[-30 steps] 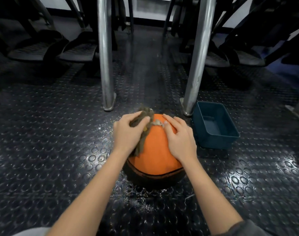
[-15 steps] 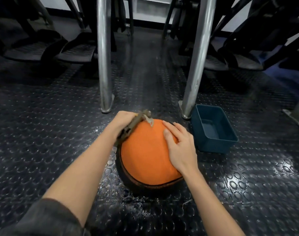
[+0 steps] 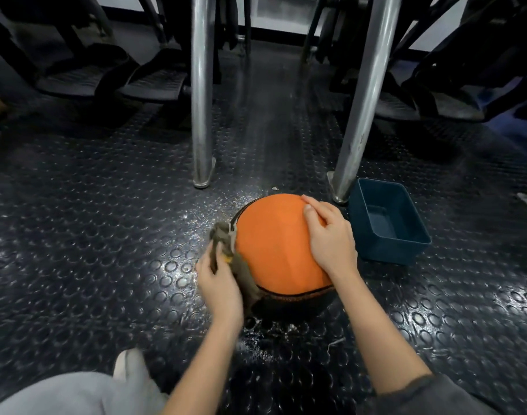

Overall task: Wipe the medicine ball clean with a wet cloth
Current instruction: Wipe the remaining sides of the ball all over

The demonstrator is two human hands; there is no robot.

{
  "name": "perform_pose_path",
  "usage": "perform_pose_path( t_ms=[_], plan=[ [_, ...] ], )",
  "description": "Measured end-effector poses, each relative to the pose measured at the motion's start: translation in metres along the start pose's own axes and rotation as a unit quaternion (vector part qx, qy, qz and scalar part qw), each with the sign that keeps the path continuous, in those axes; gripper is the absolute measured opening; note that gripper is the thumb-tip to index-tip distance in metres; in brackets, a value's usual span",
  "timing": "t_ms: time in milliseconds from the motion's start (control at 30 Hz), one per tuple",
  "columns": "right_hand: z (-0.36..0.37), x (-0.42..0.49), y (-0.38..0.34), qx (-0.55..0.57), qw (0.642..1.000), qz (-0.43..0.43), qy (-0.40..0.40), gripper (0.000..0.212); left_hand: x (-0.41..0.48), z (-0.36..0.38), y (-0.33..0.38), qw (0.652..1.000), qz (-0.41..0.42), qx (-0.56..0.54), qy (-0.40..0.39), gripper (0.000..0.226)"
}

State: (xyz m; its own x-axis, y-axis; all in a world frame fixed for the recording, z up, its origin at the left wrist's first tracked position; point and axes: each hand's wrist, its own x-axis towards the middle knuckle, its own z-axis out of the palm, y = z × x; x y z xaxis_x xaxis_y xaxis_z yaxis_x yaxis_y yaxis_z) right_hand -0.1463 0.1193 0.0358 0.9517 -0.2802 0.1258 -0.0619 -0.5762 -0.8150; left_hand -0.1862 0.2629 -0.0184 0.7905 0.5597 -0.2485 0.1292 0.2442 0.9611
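Dark rubber floor (image 3: 76, 235), studded with raised circles and shiny with wet speckles, and two metal legs (image 3: 201, 100) planted at the back. Right in the middle sits the medicine ball (image 3: 274, 244), orange on top with a dark band low down, resting on the floor between the two hands. The left hand (image 3: 220, 286) is down at the ball's left flank, fingers wrapped around a crumpled brownish cloth (image 3: 223, 235) and pushing it against the seam there. The right hand (image 3: 331, 238) lies spread over the upper right of the ball, fingers relaxed and flat on the orange. Just beside that hand, to the right, a blue tub (image 3: 388, 250) stands on the floor. A grey trouser knee (image 3: 76, 393) shows at the bottom left.
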Motion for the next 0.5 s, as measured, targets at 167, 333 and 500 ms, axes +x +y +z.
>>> perform_pose_path(
  t_ms=[167,333,500],
  plan=[
    [-0.001,0.0,-0.004,0.005,1.0,0.001,-0.012,0.033,-0.05,0.003,-0.02,0.991,0.106,0.085,-0.013,0.065],
    [-0.004,-0.003,0.004,0.025,1.0,-0.013,-0.014,0.046,-0.02,0.007,0.007,0.994,0.086,0.059,-0.037,0.044],
    [-0.006,-0.007,-0.002,0.017,0.999,-0.014,-0.023,0.04,0.057,0.044,0.063,0.958,0.078,0.214,-0.172,0.031]
  ],
)
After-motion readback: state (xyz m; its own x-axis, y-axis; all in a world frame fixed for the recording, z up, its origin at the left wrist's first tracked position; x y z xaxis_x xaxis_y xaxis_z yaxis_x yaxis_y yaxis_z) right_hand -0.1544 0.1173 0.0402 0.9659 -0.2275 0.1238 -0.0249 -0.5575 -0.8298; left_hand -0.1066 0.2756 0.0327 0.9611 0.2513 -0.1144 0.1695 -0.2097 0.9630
